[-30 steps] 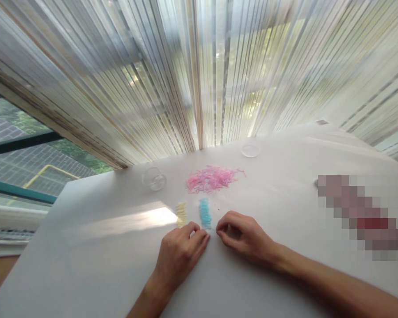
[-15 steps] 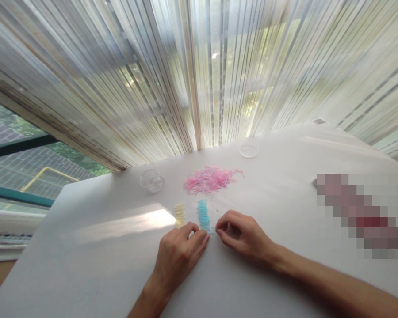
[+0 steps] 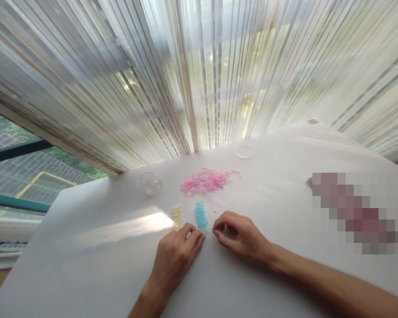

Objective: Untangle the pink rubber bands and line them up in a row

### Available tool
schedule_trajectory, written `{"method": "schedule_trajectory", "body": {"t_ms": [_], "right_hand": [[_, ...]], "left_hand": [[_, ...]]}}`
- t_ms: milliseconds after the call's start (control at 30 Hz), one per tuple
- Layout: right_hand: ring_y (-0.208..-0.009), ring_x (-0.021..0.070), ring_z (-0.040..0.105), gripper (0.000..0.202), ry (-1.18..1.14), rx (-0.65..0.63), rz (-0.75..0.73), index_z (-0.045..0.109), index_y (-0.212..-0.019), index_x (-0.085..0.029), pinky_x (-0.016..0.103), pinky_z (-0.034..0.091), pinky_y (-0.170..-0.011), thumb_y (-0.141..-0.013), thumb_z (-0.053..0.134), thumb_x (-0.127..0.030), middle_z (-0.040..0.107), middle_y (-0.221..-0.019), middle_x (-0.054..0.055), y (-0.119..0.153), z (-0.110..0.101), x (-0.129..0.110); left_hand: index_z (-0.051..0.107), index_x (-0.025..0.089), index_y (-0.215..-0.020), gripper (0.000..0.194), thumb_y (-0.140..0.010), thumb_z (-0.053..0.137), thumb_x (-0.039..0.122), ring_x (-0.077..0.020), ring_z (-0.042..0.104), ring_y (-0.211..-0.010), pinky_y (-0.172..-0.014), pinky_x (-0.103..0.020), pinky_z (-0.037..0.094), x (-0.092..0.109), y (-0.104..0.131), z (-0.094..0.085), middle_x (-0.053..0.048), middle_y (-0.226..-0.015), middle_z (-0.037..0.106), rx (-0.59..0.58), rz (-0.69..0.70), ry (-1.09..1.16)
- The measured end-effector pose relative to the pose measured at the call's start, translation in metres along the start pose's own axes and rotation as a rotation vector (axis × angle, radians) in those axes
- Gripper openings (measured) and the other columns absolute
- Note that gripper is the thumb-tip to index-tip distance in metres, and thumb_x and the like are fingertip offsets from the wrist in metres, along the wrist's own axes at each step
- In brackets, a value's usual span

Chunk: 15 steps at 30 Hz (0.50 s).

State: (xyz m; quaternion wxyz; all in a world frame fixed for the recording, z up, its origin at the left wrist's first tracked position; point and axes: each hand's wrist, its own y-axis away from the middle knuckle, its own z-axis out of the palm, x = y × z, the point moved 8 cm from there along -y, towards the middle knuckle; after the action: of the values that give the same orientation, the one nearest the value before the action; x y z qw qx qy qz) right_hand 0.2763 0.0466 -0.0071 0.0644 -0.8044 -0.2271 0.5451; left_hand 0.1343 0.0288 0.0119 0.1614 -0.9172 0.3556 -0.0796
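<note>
My left hand point(image 3: 177, 251) rests on the table with fingers curled and pressed together, their tips at the near end of a row of short, thin blue sticks point(image 3: 200, 215). Whether anything lies under those fingertips is hidden. Just right of that row's near end, my right hand point(image 3: 240, 232) makes a pinch of thumb and forefinger. At its tips shows a thin pale-blue stick, small and blurred. A shorter row of yellow sticks point(image 3: 177, 216) lies left of the blue one, beyond my left knuckles. Farther back spreads a loose pile of pink and lilac sticks point(image 3: 207, 181).
A clear round container point(image 3: 149, 183) stands at the back left of the white table point(image 3: 96, 274). Near the far edge lies a clear round lid point(image 3: 244, 152). A blurred-out long object point(image 3: 354, 212) is on the right. Striped curtains point(image 3: 199, 79) hang behind the table.
The view has shifted slightly, so everything sits a little farther left. Both hands keep nearly the same pose by the near end of the blue row.
</note>
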Motion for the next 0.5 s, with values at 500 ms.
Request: {"method": "schedule_trajectory", "body": {"t_ms": [500], "right_hand": [[-0.068, 0.0115, 0.057, 0.010, -0.020, -0.011, 0.019, 0.066, -0.086, -0.018, 0.022, 0.047, -0.064, -0.082, 0.060, -0.012, 0.064, -0.077, 0.002, -0.0003, -0.0006, 0.0022]], "left_hand": [[0.065, 0.021, -0.091, 0.017, -0.099, 0.053, 0.030, -0.0156, 0.059, -0.060, -0.059, -0.029, 0.037, -0.0063, -0.0016, -0.0094, 0.000, -0.082, 0.069, 0.083, -0.051, -0.025]]}}
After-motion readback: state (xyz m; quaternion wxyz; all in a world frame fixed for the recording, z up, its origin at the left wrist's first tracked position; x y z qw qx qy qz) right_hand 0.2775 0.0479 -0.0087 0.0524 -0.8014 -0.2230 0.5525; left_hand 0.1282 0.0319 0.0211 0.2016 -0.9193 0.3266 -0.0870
